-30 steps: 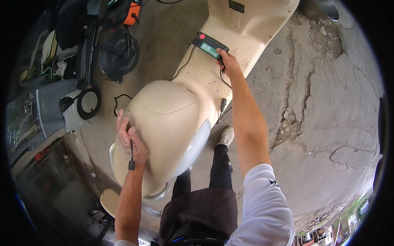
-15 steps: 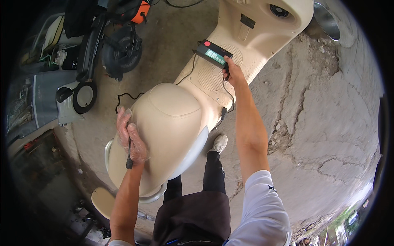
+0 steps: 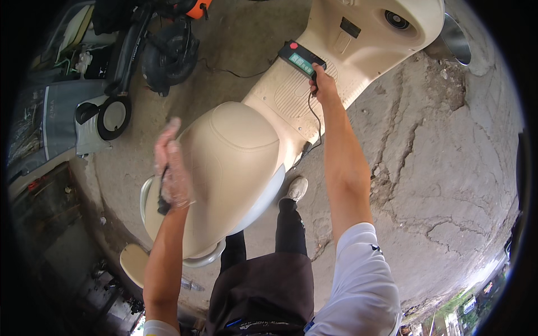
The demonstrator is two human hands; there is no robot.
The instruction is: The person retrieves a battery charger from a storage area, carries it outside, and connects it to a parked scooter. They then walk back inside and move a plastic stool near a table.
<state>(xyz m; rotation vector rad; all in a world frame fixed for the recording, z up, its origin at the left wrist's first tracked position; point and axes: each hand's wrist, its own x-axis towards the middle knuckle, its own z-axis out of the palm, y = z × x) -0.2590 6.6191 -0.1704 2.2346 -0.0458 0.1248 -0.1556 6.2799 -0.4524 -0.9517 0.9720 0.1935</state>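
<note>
A beige scooter stands below me, its padded seat point(image 3: 227, 168) near and its ribbed footboard point(image 3: 288, 92) farther off. Over the footboard, my right hand point(image 3: 325, 84) grips the right end of a black box-shaped charger point(image 3: 302, 57) with a green label and a red mark. From that end a black cable point(image 3: 321, 120) runs down to the scooter's right side. At the seat's left side is my left hand point(image 3: 175, 176), in a clear plastic glove and blurred by motion. A black cable plug point(image 3: 163, 205) sticks out below its palm, held in the hand.
On the left are a small black wheel point(image 3: 168, 59), a grey-and-white machine part with a round black ring point(image 3: 115, 121) and dark clutter. A metal bucket point(image 3: 454, 39) stands at the far right. Cracked concrete point(image 3: 414, 168) spreads along the right.
The charger and my right hand have shifted slightly right and farther off. My left hand has swung upright and a little left with the plug. The cable beyond the seat now lies farther off.
</note>
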